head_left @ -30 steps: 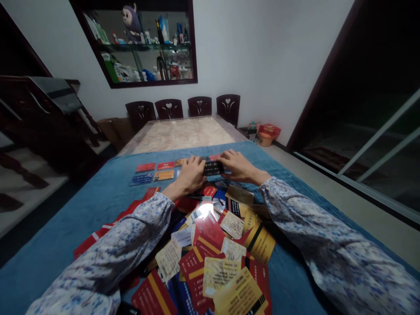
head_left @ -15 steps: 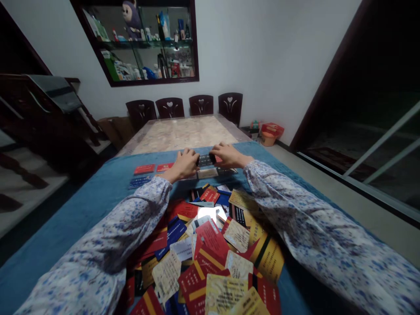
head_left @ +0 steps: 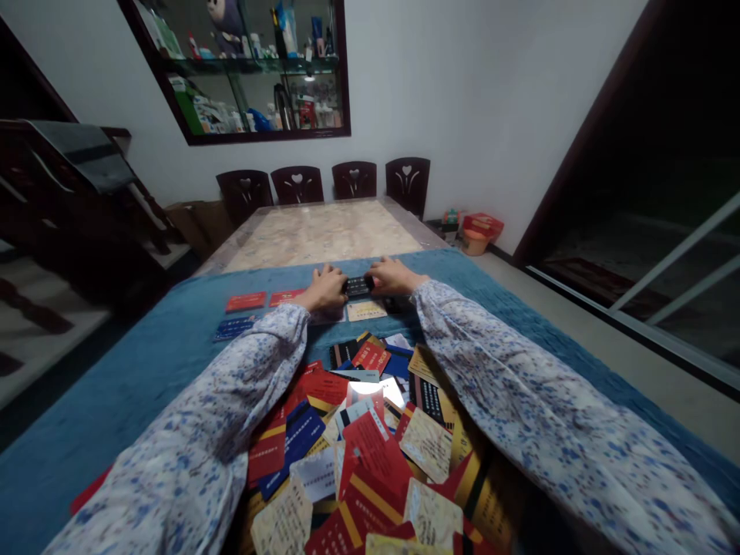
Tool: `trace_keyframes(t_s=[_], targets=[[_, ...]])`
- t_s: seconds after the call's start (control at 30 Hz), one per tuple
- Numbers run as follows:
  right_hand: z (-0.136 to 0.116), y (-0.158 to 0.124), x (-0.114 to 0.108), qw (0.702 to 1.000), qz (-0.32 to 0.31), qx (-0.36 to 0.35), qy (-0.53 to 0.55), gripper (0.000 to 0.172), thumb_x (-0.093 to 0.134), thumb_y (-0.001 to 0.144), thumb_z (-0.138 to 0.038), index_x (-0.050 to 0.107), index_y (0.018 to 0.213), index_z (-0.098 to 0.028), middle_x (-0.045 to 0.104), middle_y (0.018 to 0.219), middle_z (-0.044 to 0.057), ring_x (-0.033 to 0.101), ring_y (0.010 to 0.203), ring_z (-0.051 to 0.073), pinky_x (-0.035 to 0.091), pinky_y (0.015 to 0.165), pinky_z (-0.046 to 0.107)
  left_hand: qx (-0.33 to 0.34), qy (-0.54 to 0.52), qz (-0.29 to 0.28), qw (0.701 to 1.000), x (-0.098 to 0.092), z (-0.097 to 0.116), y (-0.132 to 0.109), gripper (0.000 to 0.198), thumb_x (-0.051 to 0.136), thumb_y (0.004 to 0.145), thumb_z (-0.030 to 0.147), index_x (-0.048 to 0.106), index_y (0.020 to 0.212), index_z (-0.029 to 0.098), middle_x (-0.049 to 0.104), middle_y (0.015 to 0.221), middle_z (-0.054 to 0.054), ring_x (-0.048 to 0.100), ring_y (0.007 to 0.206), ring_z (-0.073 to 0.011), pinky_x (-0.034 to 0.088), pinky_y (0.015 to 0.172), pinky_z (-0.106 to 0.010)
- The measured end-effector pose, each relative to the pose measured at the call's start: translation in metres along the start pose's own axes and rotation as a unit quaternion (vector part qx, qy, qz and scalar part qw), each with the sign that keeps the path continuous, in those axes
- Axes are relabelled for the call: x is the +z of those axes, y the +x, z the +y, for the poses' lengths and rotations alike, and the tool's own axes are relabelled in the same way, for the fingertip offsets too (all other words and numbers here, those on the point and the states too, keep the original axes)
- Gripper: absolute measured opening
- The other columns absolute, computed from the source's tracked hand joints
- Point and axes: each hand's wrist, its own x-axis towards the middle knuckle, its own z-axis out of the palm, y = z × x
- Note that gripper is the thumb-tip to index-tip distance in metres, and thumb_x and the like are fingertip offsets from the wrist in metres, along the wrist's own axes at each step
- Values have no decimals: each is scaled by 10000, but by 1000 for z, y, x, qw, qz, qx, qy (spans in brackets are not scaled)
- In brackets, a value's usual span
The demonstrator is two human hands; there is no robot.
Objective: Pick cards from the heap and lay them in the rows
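Observation:
A black card [head_left: 358, 287] with pale printing lies between my hands at the far side of the blue cloth. My left hand [head_left: 327, 287] has its fingers closed on the card's left edge, and my right hand [head_left: 395, 276] grips the right edge. Just in front sits a cream-yellow card [head_left: 366, 310]. To the left are two red cards, an outer one [head_left: 246, 301] and an inner one [head_left: 284, 297], with a blue card [head_left: 234, 327] below them. Other cards beside these are partly hidden by my hands.
A loose heap of mixed cards [head_left: 375, 455] spreads between my forearms on the blue cloth [head_left: 144, 370]. Beyond lies the marble-patterned tabletop [head_left: 329, 227], with several dark chairs [head_left: 355, 181] behind. An orange bucket [head_left: 475, 243] stands on the floor at right.
My view has shifted slightly. The black card stays between both hands and now shows a narrower face. The cream-yellow card in front of it is more exposed.

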Motion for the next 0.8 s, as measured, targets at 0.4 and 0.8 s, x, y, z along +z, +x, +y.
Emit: trace_keyframes(t_s=[0.4, 0.8], targets=[[3, 14, 8, 997, -69, 23, 11, 450, 645, 880, -343, 691, 1320, -261, 681, 1314, 123, 513, 1196, 356, 435, 879, 404, -7, -9, -60, 998, 6, -9, 12, 398, 621, 810, 259, 722, 1191, 206, 630, 1313, -167, 409, 1333, -409, 374, 1020, -573], [5, 18, 11, 996, -77, 34, 4, 489, 650, 878, -340, 676, 1364, -294, 687, 1322, 111, 530, 1220, 359, 444, 879, 398, -6, 1, -74, 997, 10, -13, 18, 444, 616, 822, 304, 703, 1249, 221, 638, 1296, -168, 405, 1330, -402, 374, 1016, -562]])
